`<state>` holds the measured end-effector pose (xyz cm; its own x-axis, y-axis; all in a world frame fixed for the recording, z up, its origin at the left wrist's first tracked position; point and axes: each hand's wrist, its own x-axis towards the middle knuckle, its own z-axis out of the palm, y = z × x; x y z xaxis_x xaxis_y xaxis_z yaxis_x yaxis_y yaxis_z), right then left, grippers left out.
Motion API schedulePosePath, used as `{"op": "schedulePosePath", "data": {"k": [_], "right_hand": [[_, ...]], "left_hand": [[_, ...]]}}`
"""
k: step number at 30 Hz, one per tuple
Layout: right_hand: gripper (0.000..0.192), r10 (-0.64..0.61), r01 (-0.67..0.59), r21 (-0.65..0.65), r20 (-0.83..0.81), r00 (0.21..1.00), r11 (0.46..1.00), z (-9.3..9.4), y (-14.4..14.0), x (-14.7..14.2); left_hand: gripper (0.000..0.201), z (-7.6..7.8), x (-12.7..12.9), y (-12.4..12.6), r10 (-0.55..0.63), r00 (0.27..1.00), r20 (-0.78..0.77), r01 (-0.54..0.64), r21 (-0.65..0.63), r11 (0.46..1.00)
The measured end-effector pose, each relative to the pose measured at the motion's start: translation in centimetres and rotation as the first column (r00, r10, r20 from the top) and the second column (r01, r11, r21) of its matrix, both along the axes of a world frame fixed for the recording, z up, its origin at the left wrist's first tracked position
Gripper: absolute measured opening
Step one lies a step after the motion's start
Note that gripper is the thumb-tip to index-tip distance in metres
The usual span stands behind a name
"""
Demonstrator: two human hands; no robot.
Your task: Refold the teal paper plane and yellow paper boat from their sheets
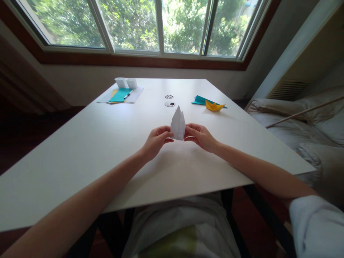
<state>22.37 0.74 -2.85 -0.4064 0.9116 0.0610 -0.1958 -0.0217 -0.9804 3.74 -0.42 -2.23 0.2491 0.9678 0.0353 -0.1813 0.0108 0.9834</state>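
The left hand (pixel 156 141) and the right hand (pixel 200 136) meet over the middle of a white table (pixel 94 150), each pinching a lower corner of a folded white paper (pixel 178 124) between thumb and fingertips. The paper stands upright between the two hands, its pointed top rising above them and its bottom edge held just off the tabletop. The left hand grips the paper's lower left edge; the right hand grips the lower right edge, fingers curled behind it. Both forearms are bare and stretch forward over the near edge of the table.

Beyond the hands and a little to the right lies a yellow paper boat (pixel 214 106), resting on the end of a teal sheet (pixel 200 100). Straight past the paper, farther from the hands, sit two round cable holes (pixel 169 104) set in the tabletop. Far off to the left of the left hand lies a stack of papers (pixel 120 95) with a teal sheet on top and a pen (pixel 128 95) lying across it; two small white cups (pixel 126 82) stand just behind that stack. A wide window (pixel 150 27) with green trees outside runs along the wall beyond the table.
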Motion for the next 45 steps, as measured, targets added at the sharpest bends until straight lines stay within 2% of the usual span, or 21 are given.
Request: {"op": "schedulePosePath", "data": {"k": [5, 10, 13, 16, 18, 20, 22, 24, 28, 35, 41, 45], "right_hand": [[0.035, -0.012, 0.005, 0.082, 0.093, 0.996, 0.997, -0.4, 0.1, 0.0], [0.03, 0.015, -0.049, 0.195, 0.171, 0.985, 0.98, -0.7, 0.2, 0.1], [0.031, 0.012, -0.051, 0.222, 0.175, 0.985, 0.974, -0.5, 0.2, 0.2], [0.031, -0.003, -0.035, 0.213, 0.176, 0.984, 0.976, -0.3, 0.1, 0.1], [0.031, -0.025, -0.009, 0.19, 0.176, 0.984, 0.982, -0.2, 0.1, 0.1], [0.032, -0.046, 0.017, 0.164, 0.174, 0.984, 0.986, -0.1, 0.1, 0.0], [0.033, -0.054, 0.03, 0.142, 0.164, 0.985, 0.989, -0.1, 0.1, 0.0], [0.033, -0.053, 0.034, 0.125, 0.148, 0.988, 0.992, -0.1, 0.1, 0.0], [0.033, -0.051, 0.037, 0.113, 0.126, 0.991, 0.993, -0.1, 0.2, 0.1], [0.037, -0.08, 0.066, 0.111, 0.126, 0.989, 0.992, 0.0, 0.0, -0.1], [0.034, -0.036, 0.026, 0.116, 0.079, 0.996, 0.993, 0.0, -0.1, -0.1], [0.031, -0.055, 0.015, 0.225, 0.173, 0.983, 0.974, 0.1, -0.3, 0.0]], "left_hand": [[0.007, 0.2, 0.1, -0.1, -0.107, 0.99, 0.09, 0.114, -0.072, 0.991], [0.007, 0.4, 0.1, -0.5, -0.2, 0.974, 0.109, 0.213, -0.129, 0.968], [0.019, 0.5, 0.2, -0.7, -0.231, 0.968, 0.095, 0.243, -0.135, 0.961], [0.031, 0.3, 0.2, -0.7, -0.21, 0.975, 0.067, 0.214, -0.059, 0.975], [0.027, 0.0, 0.2, -0.5, -0.178, 0.984, -0.015, 0.178, 0.027, 0.984], [0.021, -0.3, 0.0, -0.2, -0.093, 0.987, -0.127, 0.11, 0.13, 0.985], [0.019, -0.4, 0.0, 0.0, 0.013, 0.978, -0.206, 0.036, 0.237, 0.971], [0.015, -0.4, -0.1, 0.0, 0.052, 0.971, -0.233, 0.019, 0.292, 0.956], [0.016, -0.1, 0.0, -0.2, -0.024, 0.974, -0.227, 0.082, 0.251, 0.965], [0.028, 0.0, 0.1, -0.5, -0.071, 0.977, -0.2, 0.114, 0.21, 0.971], [0.023, -0.4, -0.1, 0.1, -0.044, 0.998, -0.053, 0.049, 0.079, 0.996], [0.023, -0.4, -0.2, 0.4, -0.023, 1.0, 0.009, 0.023, -0.014, 1.0]]}}
